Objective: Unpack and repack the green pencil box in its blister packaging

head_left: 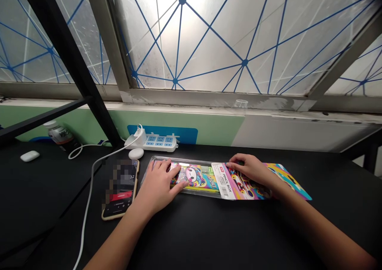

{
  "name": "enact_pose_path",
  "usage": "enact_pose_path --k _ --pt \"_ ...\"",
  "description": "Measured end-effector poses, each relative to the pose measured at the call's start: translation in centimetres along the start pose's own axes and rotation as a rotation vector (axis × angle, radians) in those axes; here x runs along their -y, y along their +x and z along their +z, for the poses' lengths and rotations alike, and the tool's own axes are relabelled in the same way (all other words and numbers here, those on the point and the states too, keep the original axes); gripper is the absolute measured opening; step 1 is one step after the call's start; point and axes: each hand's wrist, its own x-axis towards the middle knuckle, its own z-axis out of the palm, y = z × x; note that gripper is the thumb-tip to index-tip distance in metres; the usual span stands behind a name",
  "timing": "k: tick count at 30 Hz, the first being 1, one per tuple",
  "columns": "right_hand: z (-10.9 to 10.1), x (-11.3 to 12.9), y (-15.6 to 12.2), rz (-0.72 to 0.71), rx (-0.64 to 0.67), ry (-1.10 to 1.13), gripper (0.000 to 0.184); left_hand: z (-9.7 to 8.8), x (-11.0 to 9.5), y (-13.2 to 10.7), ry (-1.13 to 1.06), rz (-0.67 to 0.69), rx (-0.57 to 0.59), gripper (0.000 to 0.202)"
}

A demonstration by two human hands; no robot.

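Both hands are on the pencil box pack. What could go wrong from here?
1. The left hand presses flat on the pencil box with no closed grip; the box could skid on the table if the right hand tugs the card sleeve.
2. The phone and a white cable lie right beside the left wrist and could get knocked.

We read "PENCIL BOX" in black on the white label [225, 181] of the colourful card sleeve [288, 177]. Lettering on the pencil box [198, 177] resembles "SPORT", unconfirmed. Characters on the bottle [62, 136] are illegible. The phone [121, 188] screen is blurred.
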Motion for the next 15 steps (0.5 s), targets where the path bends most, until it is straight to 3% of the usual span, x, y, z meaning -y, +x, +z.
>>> enact_pose_path --k 8,15 --pt "-0.7 0.5 -0.4 -0.025 -0.048 -0.062 0.038 0.3 -0.1 -0.2 -0.049 -0.044 -0.008 0.046" --pt "2.7 2.0 -0.4 -0.116 -0.13 -0.121 0.038 1.2 -2.3 -0.4 -0.115 -0.067 0.008 0.055"
